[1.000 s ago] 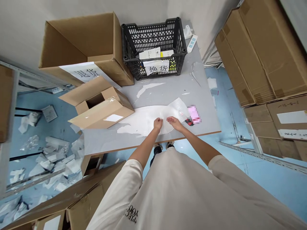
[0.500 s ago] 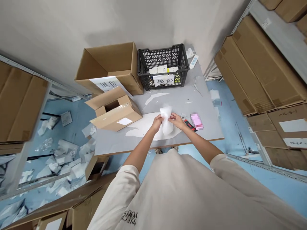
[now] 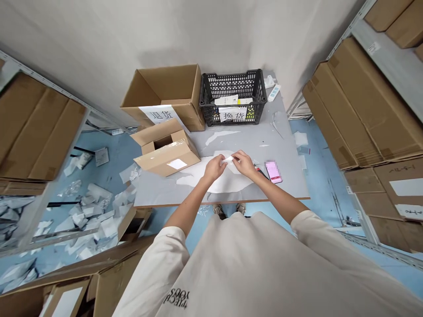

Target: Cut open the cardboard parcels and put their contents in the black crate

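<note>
Head view. 2 bare hands, the left hand [image 3: 214, 169] and the right hand [image 3: 243, 164], held close, fingertips pressed together and pinching a white foam wrap [image 3: 228, 160] between them. Change: the wrap, a tall soft bunch 0.5 s ago, is now creased down to a small fold, partly hidden by the fingers.

Below the grip: a thin, crumpled white foam sheet [image 3: 224, 187] on a grey laminate table [image 3: 251, 141]. Right of the grip: a red-and-black utility knife [image 3: 258, 171], then a pixelated pink item [image 3: 273, 171]. Left of the grip: a taped cardboard carton [image 3: 168, 160]. Beyond the grip: a black plastic mesh crate [image 3: 233, 83], labelled in paper.
</note>
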Motion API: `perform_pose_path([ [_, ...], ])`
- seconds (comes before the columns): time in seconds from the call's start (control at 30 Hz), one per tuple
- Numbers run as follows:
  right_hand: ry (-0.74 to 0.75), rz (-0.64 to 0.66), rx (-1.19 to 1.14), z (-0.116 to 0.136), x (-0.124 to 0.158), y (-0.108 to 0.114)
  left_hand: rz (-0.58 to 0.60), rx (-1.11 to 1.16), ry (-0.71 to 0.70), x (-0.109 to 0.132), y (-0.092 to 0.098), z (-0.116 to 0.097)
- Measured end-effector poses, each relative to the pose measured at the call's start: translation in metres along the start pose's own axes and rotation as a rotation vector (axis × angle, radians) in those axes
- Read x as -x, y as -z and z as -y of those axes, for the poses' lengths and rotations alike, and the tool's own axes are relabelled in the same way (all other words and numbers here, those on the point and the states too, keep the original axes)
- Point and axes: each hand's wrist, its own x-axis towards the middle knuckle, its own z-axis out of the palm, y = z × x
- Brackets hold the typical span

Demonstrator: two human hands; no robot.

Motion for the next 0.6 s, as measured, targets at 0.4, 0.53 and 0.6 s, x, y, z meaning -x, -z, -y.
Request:
perform_pose_path([
  [0.4, -0.131, 0.044, -0.474, 0.045, -0.048, -0.018, -0.296, 0.389, -0.100, 0.008, 0.045, -0.011],
  [0.53, -0.080, -0.003, -0.453, 0.075, -0.082, -0.038, -0.360, 0.453, -0.158, 0.005, 0.075, -0.001],
  [0.6, -0.064, -0.022, -0.388, 0.092, -0.099, -0.050, -0.375, 0.436, -0.182, 0.005, 0.096, 0.009],
])
